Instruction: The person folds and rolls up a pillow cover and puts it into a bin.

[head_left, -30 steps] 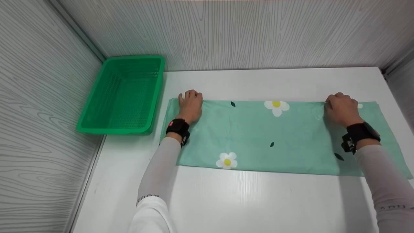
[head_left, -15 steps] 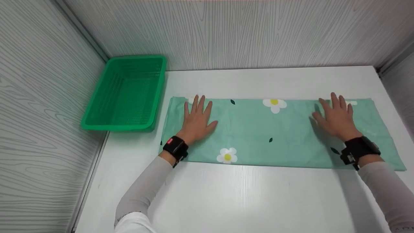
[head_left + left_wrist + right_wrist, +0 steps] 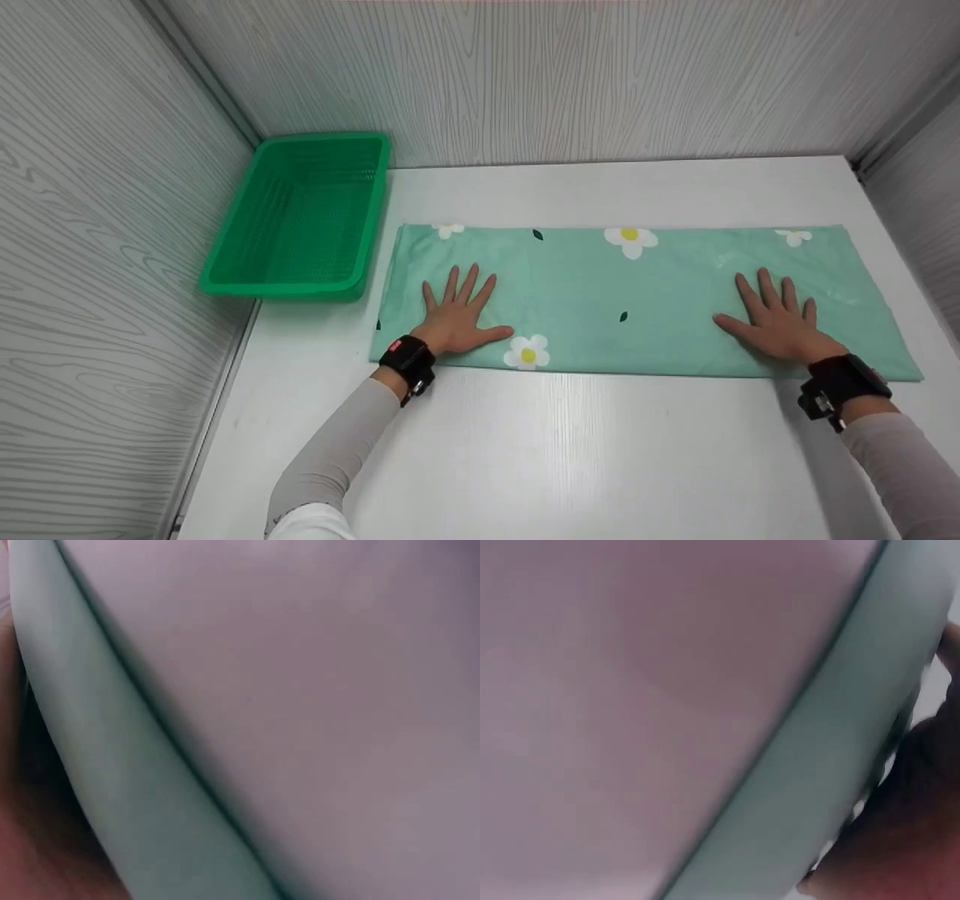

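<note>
Note left hand (image 3: 453, 322) and right hand (image 3: 777, 322) with fingers spread upon folded cloth (image 3: 577, 285); press evenly, stroking outward. Avoid dragging it askew.

A pale green cloth (image 3: 810, 735) runs as a slanting band from 1 o'clock to 6 o'clock. Mauve-tinted worktop (image 3: 615, 705) fills the side toward 9 o'clock. At 4 o'clock the right grip (image 3: 907, 829), a bare hand, shows dark and blurred.

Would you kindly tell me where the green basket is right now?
In the head view, the green basket is at the far left corner of the table, left of the flowered cloth and the left hand.
</note>
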A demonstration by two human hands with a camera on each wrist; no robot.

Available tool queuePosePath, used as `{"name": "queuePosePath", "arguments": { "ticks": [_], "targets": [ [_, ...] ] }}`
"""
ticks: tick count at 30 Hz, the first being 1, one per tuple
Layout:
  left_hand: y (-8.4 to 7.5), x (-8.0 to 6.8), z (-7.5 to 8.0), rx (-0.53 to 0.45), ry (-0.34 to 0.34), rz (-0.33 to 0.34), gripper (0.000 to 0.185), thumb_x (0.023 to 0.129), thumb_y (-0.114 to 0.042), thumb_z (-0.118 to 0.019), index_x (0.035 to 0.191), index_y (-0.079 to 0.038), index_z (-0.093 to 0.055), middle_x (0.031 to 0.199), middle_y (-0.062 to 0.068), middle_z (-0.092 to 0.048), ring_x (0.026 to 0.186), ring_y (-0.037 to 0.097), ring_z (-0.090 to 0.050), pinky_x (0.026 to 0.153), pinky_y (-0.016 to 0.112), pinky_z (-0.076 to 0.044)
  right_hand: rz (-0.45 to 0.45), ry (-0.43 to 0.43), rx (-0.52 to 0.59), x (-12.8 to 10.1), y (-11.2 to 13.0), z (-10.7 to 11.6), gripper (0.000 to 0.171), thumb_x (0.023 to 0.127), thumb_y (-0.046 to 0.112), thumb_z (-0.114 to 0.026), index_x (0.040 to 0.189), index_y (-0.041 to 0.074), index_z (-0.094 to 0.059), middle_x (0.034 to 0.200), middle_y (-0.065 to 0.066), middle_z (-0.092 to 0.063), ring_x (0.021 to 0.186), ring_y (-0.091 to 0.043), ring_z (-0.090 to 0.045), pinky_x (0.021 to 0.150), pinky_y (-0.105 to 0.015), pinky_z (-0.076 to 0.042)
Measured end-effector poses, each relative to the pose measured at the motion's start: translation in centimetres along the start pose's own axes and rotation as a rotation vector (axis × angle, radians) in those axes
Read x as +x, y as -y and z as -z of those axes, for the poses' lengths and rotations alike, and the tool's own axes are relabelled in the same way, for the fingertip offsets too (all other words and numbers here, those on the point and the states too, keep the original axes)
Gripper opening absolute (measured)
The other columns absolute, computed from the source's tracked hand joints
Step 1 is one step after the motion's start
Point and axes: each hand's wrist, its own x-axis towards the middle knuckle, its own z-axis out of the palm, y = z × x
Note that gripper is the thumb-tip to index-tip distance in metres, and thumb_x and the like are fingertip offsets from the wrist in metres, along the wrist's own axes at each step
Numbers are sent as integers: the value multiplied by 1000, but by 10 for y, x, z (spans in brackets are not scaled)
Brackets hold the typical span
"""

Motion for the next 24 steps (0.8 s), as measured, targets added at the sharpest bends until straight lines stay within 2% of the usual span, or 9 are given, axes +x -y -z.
{"name": "queuePosePath", "arguments": {
  "ticks": [5,10,19,24],
  "targets": [
    [7,2,-5,-73,-5,26,109,60,-99,-27,145,-47,18,154,-10,30,137,30,34,93,72,23,-39,34,39,-2,-19,5,97,91,64,-43,152,11,12,152,-25,25,131,-54,29,90,-79,14],
    [11,0,-2,-107,27,38,113,56,-99,-33,144,-48,18,154,-10,31,137,32,35,92,71,25,-73,33,68,-3,-34,11,101,90,66,-44,151,11,16,150,-25,29,128,-55,33,87,-80,16],
    [15,0,1,-106,38,76,128,48,-100,-41,145,-43,20,153,-6,33,137,37,33,90,74,24,-95,-6,93,-6,-44,9,104,89,67,-45,150,9,16,149,-26,31,127,-56,34,87,-79,17],
    [15,2,3,-140,8,96,135,43,-99,-47,147,-42,18,154,-3,31,137,37,33,91,75,22,-106,-36,88,-9,-44,6,103,88,67,-44,150,11,17,149,-24,31,127,-54,35,87,-79,18]
  ]
}}
